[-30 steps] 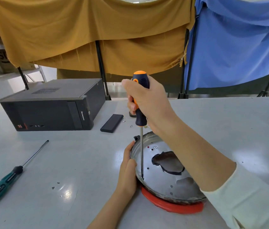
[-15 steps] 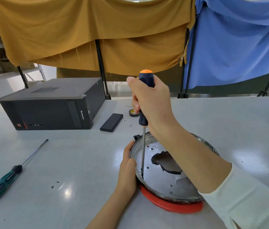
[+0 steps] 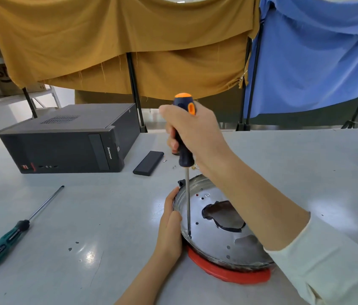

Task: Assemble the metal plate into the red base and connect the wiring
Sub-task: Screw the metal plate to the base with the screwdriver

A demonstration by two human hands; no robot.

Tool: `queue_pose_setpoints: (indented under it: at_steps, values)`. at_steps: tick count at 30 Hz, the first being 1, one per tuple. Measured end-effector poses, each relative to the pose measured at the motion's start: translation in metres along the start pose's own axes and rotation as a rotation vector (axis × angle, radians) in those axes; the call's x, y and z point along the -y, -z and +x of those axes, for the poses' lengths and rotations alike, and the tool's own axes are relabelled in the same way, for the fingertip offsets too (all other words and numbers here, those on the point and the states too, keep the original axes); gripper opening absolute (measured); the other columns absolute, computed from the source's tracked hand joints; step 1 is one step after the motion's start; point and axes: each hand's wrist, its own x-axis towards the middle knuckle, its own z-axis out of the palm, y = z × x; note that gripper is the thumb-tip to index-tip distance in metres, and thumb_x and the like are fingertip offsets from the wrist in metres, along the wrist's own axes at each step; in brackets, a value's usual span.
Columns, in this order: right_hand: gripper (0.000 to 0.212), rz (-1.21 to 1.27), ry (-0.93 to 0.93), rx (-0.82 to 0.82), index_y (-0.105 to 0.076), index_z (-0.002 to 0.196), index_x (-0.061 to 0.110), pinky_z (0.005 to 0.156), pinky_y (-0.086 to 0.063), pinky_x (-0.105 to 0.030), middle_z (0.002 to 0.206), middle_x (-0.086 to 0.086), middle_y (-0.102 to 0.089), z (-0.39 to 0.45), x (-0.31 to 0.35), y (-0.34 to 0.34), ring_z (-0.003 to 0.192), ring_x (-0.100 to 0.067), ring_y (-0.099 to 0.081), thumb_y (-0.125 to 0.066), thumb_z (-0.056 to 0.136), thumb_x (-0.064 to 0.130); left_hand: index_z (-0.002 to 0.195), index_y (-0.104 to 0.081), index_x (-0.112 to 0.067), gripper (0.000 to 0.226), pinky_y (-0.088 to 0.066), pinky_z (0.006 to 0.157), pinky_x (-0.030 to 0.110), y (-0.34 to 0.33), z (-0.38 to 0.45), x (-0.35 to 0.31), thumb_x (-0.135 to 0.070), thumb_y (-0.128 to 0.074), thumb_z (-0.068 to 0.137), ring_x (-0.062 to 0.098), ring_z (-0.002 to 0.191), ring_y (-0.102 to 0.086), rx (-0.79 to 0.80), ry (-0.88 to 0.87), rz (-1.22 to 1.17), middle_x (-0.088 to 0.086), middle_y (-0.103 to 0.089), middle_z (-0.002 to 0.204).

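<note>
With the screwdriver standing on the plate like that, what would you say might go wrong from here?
The screwdriver tip sits near the metal plate rim, right beside the left hand; a slip might jab its fingers. The plate looks tilted on the red base, so pressing down might rock it. Small screws lie loose on the table and could roll away.
</note>
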Motion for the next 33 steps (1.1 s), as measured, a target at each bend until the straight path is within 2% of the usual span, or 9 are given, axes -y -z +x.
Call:
queue_pose_setpoints:
  at_steps: [3,7,10,14,18,23,26,29,33]
  values:
    - [0.018,-0.043,0.033,-0.112,-0.053,0.072,0.018,0.048,-0.047,-0.026,0.052,0.005,-0.056,0.0,-0.001,0.006,0.041,-0.012,-0.051,-0.063,0.086,0.018,0.117,-0.053,-0.052,0.055,-0.051,0.081,0.022,0.0,-0.002,-0.001,-0.018,-0.041,0.076,0.002,0.104,-0.066,0.008,-0.022,0.008,-0.022,-0.069,0.111]
    - [0.012,0.056,-0.127,0.461,-0.059,0.095,0.015,0.062,-0.054,-0.031,0.086,0.0,-0.069,0.007,0.011,0.022,0.073,-0.018,-0.067,-0.062,0.087,0.023,0.118,-0.054,-0.052,0.054,-0.05,0.081,0.025,0.001,0.001,0.0,-0.018,-0.043,0.077,0.001,0.101,-0.066,0.009,-0.016,0.018,-0.022,-0.07,0.108]
    - [0.007,0.226,-0.178,0.587,-0.053,0.087,0.014,0.056,-0.051,-0.028,0.08,-0.001,-0.065,0.006,0.011,0.022,0.076,-0.02,-0.067,-0.051,0.086,0.021,0.116,-0.055,-0.053,0.053,-0.05,0.082,0.027,0.001,0.001,-0.001,-0.016,-0.043,0.079,0.002,0.101,-0.067,0.009,-0.003,0.015,-0.021,-0.07,0.108]
    - [0.019,0.204,-0.089,0.318,-0.042,0.076,0.015,0.044,-0.034,-0.023,0.057,0.001,-0.043,0.002,-0.001,0.009,0.04,-0.012,-0.038,-0.053,0.092,0.017,0.11,-0.057,-0.055,0.05,-0.05,0.081,0.026,0.0,0.0,-0.001,-0.018,-0.043,0.08,0.004,0.101,-0.067,0.001,-0.003,-0.001,-0.019,-0.071,0.108]
    - [0.016,0.036,0.085,-0.107,-0.052,0.078,0.014,0.044,-0.044,-0.024,0.051,0.002,-0.051,-0.001,-0.009,0.001,0.039,-0.015,-0.048,-0.062,0.088,0.02,0.103,-0.057,-0.064,0.058,-0.049,0.081,0.023,0.0,-0.001,-0.001,-0.013,-0.041,0.081,-0.001,0.101,-0.066,-0.01,-0.018,0.013,-0.024,-0.069,0.108]
    - [0.017,0.337,-0.103,0.335,-0.062,0.073,0.015,0.06,-0.055,-0.031,0.064,0.002,-0.063,0.006,0.001,0.022,0.061,-0.017,-0.066,-0.058,0.09,0.018,0.111,-0.057,-0.056,0.055,-0.049,0.085,0.026,0.0,0.0,0.0,-0.017,-0.042,0.076,0.001,0.106,-0.064,0.004,-0.04,0.02,-0.022,-0.069,0.112]
    - [0.018,0.432,-0.163,0.511,-0.057,0.075,0.015,0.046,-0.042,-0.022,0.06,0.003,-0.055,0.004,0.003,0.026,0.04,-0.009,-0.05,-0.047,0.087,0.022,0.119,-0.056,-0.049,0.054,-0.048,0.087,0.029,0.001,-0.001,0.0,-0.018,-0.042,0.077,0.003,0.109,-0.063,-0.001,-0.055,0.01,-0.02,-0.068,0.114]
    - [0.022,0.339,-0.141,0.394,-0.046,0.07,0.015,0.042,-0.03,-0.021,0.052,0.004,-0.042,0.002,0.0,0.019,0.036,-0.008,-0.033,-0.049,0.091,0.02,0.113,-0.057,-0.055,0.052,-0.048,0.087,0.03,0.001,-0.001,0.0,-0.02,-0.043,0.078,0.003,0.108,-0.064,0.0,-0.049,0.014,-0.02,-0.068,0.114]
    - [0.026,0.117,0.035,-0.096,-0.044,0.068,0.018,0.042,-0.035,-0.022,0.053,0.002,-0.044,-0.007,-0.008,0.007,0.037,-0.01,-0.037,-0.058,0.09,0.019,0.111,-0.056,-0.059,0.048,-0.048,0.084,0.027,-0.001,-0.002,-0.001,-0.023,-0.042,0.082,-0.002,0.103,-0.065,-0.009,-0.047,0.03,-0.024,-0.068,0.111]
